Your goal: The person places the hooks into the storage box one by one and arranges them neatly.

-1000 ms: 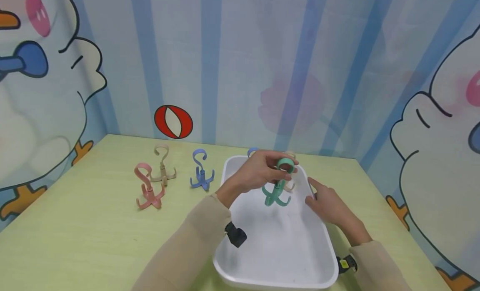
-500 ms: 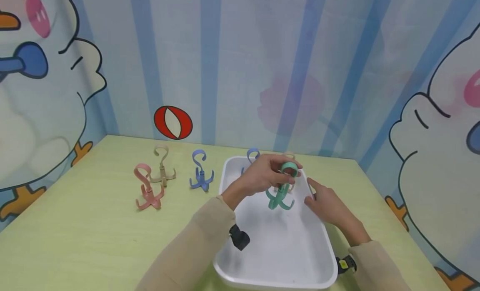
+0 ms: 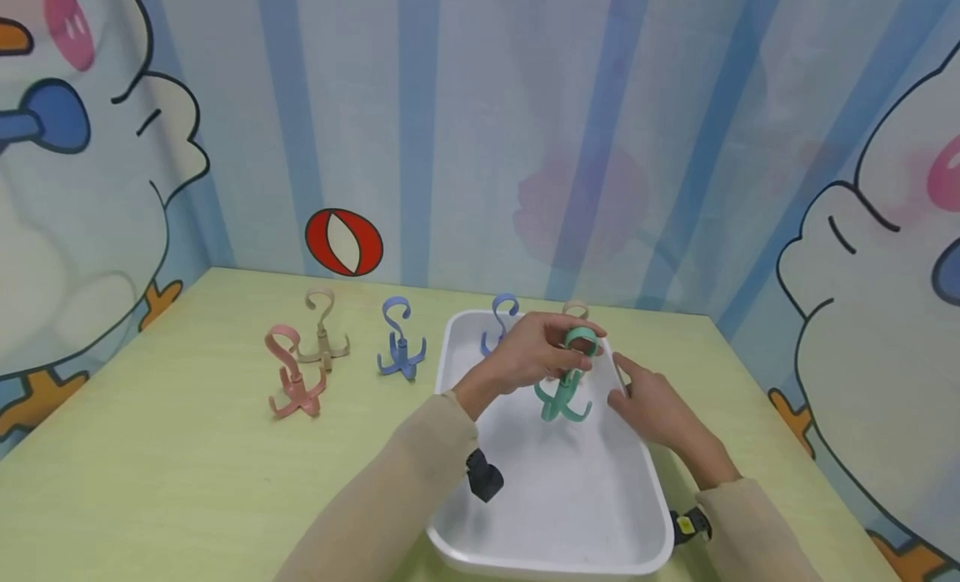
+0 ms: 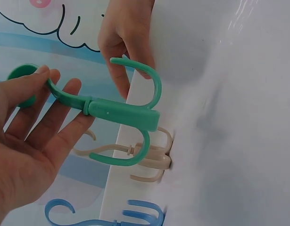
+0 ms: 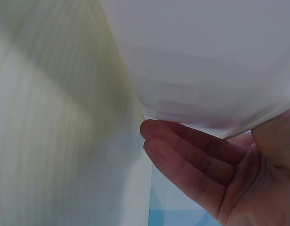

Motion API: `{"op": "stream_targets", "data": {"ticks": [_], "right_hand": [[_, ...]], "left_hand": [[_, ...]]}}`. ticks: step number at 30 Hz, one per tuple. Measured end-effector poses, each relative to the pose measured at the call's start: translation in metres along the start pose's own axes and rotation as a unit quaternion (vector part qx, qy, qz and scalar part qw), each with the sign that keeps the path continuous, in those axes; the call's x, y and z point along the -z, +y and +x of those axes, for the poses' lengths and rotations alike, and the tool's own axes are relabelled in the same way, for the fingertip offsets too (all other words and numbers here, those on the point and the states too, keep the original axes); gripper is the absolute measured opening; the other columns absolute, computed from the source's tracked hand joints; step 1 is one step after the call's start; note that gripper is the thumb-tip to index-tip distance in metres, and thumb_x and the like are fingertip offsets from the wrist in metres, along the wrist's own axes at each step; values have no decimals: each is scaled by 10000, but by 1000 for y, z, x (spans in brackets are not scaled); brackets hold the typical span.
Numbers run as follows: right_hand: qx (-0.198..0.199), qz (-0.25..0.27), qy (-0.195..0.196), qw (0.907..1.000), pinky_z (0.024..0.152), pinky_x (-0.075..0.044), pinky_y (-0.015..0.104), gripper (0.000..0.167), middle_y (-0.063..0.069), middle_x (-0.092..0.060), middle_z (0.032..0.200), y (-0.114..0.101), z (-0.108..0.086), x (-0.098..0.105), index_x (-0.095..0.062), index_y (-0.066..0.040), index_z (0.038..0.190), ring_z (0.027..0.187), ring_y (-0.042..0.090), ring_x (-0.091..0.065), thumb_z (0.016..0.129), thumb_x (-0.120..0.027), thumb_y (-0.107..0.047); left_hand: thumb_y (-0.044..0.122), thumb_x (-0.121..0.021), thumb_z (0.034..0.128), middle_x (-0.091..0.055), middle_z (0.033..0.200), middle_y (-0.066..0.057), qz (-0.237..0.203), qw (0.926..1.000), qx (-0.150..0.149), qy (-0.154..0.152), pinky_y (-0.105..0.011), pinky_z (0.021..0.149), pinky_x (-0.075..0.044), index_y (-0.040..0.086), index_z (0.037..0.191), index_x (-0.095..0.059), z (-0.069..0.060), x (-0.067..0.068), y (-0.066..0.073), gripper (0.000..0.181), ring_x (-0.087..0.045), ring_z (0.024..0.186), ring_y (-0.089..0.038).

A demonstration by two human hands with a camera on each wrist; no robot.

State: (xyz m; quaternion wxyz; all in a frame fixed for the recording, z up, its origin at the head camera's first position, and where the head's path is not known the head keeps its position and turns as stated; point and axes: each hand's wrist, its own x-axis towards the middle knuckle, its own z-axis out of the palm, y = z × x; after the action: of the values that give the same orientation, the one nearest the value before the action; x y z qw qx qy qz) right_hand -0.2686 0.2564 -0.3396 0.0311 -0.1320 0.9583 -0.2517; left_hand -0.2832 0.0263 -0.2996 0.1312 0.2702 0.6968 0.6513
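Note:
My left hand (image 3: 528, 348) pinches a green plastic rotating hook hanger (image 3: 561, 398) by its curved top. It hangs above the far part of a white rectangular tray (image 3: 555, 507), its prongs pointing down. Seen from the left wrist, the hanger's swivel body (image 4: 121, 113) and two prongs show clearly. Behind it, a beige hook hanger (image 4: 154, 157) and a blue hook hanger (image 4: 140, 221) stand inside the tray at its far end. My right hand (image 3: 652, 407) grips the tray's right rim, thumb at the rim and fingers (image 5: 182, 165) against the outer wall.
Left of the tray, a pink hook hanger (image 3: 297, 392), a beige one (image 3: 324, 350) and a blue one (image 3: 402, 361) stand upright on the pale green table (image 3: 187, 465). A striped cartoon backdrop (image 3: 480, 148) rises behind and at both sides.
My left hand has shifted slightly right and down with the green hook hanger, uncovering more of the blue one in the tray. The right hand stays at the rim.

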Motion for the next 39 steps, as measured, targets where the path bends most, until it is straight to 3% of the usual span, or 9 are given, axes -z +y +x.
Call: {"op": "stream_targets", "data": {"ticks": [12,17,23,30,35,39], "right_hand": [[-1,-39,7,10000,634,-559,359,694,201,-758,953,-1,0,1,-247,119,1615,771,211,-721,1034,-529,-135],[0,-48,-1,10000,643,-580,370,694,239,-755,1012,-1,1,1,-244,118,1616,796,230,-736,1037,-529,-136],[33,-21,-19,10000,653,-601,378,690,283,-748,1080,1,1,0,-240,115,1618,828,254,-758,1039,-522,-132],[53,-29,-29,10000,654,-602,379,687,295,-745,1090,1,0,1,-233,129,1613,854,281,-767,1043,-517,-127],[40,-9,-51,10000,658,-609,382,687,295,-743,1095,0,0,0,-230,126,1615,853,281,-768,1045,-519,-127],[-26,-28,-52,10000,683,-625,398,691,312,-732,1141,-1,0,0,-233,119,1617,888,304,-772,1043,-526,-131]], "left_hand": [[-32,-723,962,-774,1179,-152,6,9998,175,132,-291,693,-546,88,1317,-738,5,-3,-4,375,-720,915,-111],[-39,-712,969,-761,1214,-177,7,9998,156,155,-284,671,-546,109,1386,-701,6,-5,-4,442,-720,955,-108],[-12,-726,970,-766,1172,-136,-1,9998,58,198,-283,663,-573,168,1388,-701,7,-6,-6,456,-735,947,-145],[8,-728,975,-769,1163,-130,27,9996,86,249,-285,658,-586,143,1318,-715,6,-7,-5,368,-737,860,-155],[13,-723,981,-758,1204,-166,185,9993,135,296,-285,676,-591,154,1303,-724,7,-8,-7,352,-759,966,-268],[20,-729,978,-770,1177,-124,384,9984,169,387,-279,675,-588,138,1308,-724,9,-9,-9,350,-755,978,-241]]}}
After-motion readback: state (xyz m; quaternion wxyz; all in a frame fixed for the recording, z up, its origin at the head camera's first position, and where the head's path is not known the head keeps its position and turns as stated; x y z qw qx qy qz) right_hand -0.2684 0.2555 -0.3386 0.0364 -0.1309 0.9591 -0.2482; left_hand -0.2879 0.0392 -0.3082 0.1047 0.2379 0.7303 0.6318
